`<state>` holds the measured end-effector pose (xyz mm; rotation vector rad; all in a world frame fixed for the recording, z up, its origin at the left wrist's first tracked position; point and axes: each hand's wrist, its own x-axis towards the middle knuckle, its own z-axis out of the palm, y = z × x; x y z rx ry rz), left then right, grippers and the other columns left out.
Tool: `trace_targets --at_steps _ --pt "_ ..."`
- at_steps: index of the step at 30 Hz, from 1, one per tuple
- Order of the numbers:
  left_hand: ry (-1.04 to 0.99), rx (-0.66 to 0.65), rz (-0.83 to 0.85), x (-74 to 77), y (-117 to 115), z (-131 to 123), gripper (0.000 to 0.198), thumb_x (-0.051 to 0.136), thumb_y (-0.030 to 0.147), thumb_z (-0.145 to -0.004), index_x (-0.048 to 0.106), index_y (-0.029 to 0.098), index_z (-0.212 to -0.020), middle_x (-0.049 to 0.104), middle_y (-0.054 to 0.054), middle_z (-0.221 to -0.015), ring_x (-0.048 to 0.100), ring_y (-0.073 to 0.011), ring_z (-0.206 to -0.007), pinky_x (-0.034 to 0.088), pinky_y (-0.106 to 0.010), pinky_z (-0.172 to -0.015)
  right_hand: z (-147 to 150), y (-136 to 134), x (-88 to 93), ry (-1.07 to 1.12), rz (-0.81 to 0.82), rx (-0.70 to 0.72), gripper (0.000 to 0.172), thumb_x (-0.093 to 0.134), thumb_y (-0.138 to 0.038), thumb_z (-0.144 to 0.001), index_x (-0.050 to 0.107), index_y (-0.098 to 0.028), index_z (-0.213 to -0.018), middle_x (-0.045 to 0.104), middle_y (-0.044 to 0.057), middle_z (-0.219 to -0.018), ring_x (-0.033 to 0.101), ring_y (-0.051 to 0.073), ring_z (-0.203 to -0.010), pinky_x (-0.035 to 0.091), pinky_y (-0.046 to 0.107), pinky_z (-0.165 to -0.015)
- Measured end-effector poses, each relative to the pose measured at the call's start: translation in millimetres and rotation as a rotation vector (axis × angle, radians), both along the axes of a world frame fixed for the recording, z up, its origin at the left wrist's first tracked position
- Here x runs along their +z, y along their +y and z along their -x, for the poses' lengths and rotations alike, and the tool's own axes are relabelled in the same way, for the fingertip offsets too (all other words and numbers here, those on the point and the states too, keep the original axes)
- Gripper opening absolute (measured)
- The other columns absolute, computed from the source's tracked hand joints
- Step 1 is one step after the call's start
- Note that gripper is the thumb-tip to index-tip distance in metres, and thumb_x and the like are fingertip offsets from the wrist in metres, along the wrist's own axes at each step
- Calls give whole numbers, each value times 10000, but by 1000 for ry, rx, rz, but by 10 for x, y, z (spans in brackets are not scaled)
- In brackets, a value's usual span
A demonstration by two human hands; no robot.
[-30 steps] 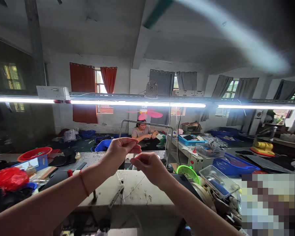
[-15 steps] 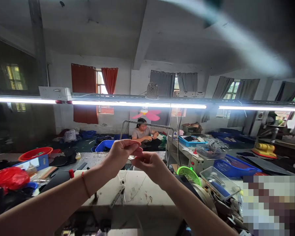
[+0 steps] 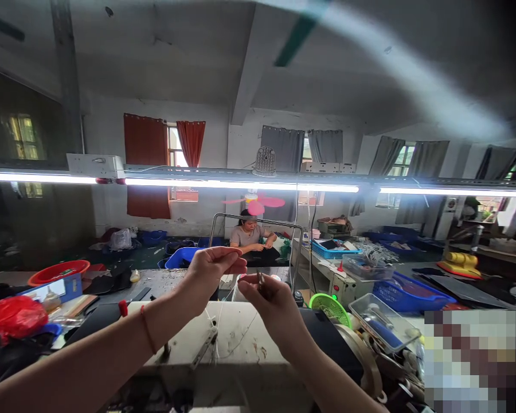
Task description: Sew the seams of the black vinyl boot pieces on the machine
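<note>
My left hand (image 3: 210,269) is raised over the top of a white sewing machine (image 3: 236,338), its fingers pinched on a thin pale thread (image 3: 217,327) that runs down to the machine's guides. My right hand (image 3: 269,301) is just right of it, fingers closed around a small dark tool, maybe thread snips (image 3: 261,280), whose tip pokes up near the left fingertips. The two hands are a few centimetres apart. A red band circles my left wrist. A white thread cone (image 3: 239,289) stands behind the hands.
A person (image 3: 251,234) sits working at a far table. A red basin (image 3: 60,269) and red bag (image 3: 15,314) lie left. A green fan guard (image 3: 329,304), clear tray (image 3: 382,324) and blue baskets (image 3: 408,289) stand right. A tube light (image 3: 241,183) crosses overhead.
My right hand has dropped slightly and turned, and the dark tool now shows in it. The left hand stays pinched on the thread, almost in place.
</note>
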<state>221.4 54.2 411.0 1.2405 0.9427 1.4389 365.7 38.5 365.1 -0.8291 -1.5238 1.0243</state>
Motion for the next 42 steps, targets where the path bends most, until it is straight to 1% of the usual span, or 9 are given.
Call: trace_targets --at_steps 6,10,14,18,24,30,34,39,42 --pt "-74 11 33 -3 -23 -63 379 859 401 -585 745 145 -840 769 -58 -764 711 -187 -703 558 -321 -697 260 18 9 165 164 -21 355 724 -506 -709 622 -171 -772 230 -103 -526 152 78 -502 146 272 -474" --pt "-60 48 10 27 -14 -40 367 855 389 -583 751 143 -834 770 -58 -743 707 -179 -724 540 -303 -713 311 74 -71 167 153 -1 457 611 -649 -779 567 -195 -807 327 -83 -549 228 90 -510 199 253 -478" --pt "-6 61 -30 66 -17 18 341 846 370 -595 760 137 -828 773 -63 -722 717 -195 -738 529 -323 -762 128 59 -104 -79 -7 -32 464 451 -655 -885 576 -210 -849 472 -31 -656 372 125 -603 292 249 -556" --pt "26 49 -47 73 -35 7 295 837 352 -602 762 140 -792 769 -63 -709 713 -204 -720 524 -330 -732 41 39 26 -426 -162 -201 355 488 -522 -894 645 -208 -838 519 -13 -642 400 140 -593 292 276 -581" --pt "37 36 -43 51 -24 -4 288 829 340 -601 761 139 -796 765 -59 -695 707 -197 -712 519 -315 -703 71 21 59 -485 -181 -194 382 551 -479 -861 519 -204 -597 467 -28 -556 337 121 -554 236 285 -551" --pt "-1 29 -11 34 -27 18 348 843 374 -576 757 130 -808 769 -67 -717 709 -194 -706 526 -327 -736 -17 -19 -7 -57 -12 6 354 726 -522 -739 658 -179 -793 412 -53 -603 314 98 -575 250 250 -536" --pt "-28 47 11 29 -32 -73 344 825 359 -581 758 135 -833 775 -65 -735 695 -175 -716 511 -295 -702 135 27 41 224 216 41 507 745 -610 -671 449 -206 -591 308 -87 -533 176 65 -497 141 256 -466" --pt "-46 78 0 47 -35 -126 270 801 331 -607 755 147 -801 773 -52 -723 680 -161 -689 504 -292 -687 252 79 55 260 238 35 496 637 -659 -706 464 -205 -602 397 -68 -545 194 58 -461 149 251 -458" --pt "-38 90 -28 101 -35 -65 234 797 311 -619 759 152 -787 771 -49 -708 704 -183 -707 519 -321 -729 119 -32 30 66 194 123 351 775 -480 -608 572 -194 -589 472 -38 -517 325 83 -470 208 258 -491"
